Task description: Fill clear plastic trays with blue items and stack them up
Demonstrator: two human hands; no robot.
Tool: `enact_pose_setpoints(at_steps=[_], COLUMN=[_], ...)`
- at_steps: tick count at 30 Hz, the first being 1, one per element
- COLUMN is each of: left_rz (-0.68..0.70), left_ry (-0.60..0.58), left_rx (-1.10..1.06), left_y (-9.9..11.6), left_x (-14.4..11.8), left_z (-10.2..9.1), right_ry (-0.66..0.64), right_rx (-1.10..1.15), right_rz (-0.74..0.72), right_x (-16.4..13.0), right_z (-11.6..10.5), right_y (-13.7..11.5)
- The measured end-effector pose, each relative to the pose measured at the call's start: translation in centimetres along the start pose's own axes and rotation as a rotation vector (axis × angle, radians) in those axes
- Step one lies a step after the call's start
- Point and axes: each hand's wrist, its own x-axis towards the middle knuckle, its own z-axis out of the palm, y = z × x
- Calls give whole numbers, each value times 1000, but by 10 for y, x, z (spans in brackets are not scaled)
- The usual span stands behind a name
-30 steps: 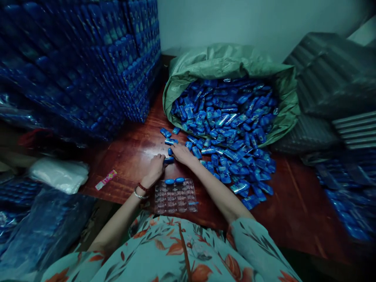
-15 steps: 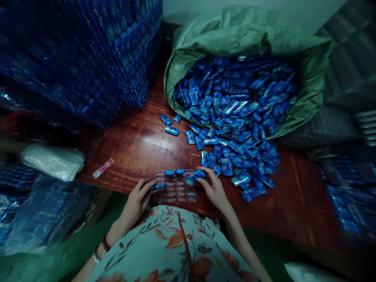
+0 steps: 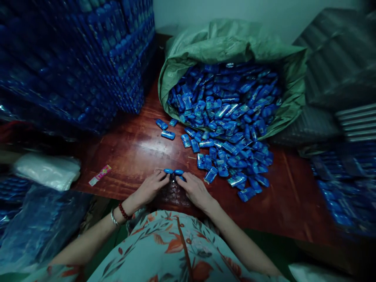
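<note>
At the surface's [image 3: 138,150] near edge, we press both hands onto a clear tray [image 3: 176,194]: left hand [image 3: 151,187] and right hand [image 3: 195,190] lie flat, fingertips meeting at blue packets [image 3: 173,171] along its far row. Beyond, a green sack [image 3: 235,43] spills packets.

Clear plastic blister tray [image 3: 175,194]: flat on the red-brown wooden table at its near edge, directly before the person; rows of small moulded pockets, largely covered by both hands.
Blue capsule-shaped pieces [image 3: 173,171]: two glossy, oblong, lying end to end along the tray's far edge.
Blue piece [image 3: 182,178]: small, glossy, at the fingertips just below that pair; only partly visible.
Whether the remaining pockets are filled cannot be told; they are hidden or too dim.
</note>
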Motion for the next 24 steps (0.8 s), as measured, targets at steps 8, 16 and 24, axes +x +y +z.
enact_pose_setpoints(at_steps=[8, 16, 24], left_rz=[23, -364, -379], left_ry=[56, 297, -264], left_rx=[74, -69, 136], left_y=[-3, -67, -106], left_x=[7, 92, 158], left_z=[10, -11, -21], right_ry=[83, 257, -206], right_rx=[-50, 121, 73], right_rz=[43, 497, 491], right_x=[3, 66, 136], right_z=[13, 3, -15], right_y=[-1, 73, 99])
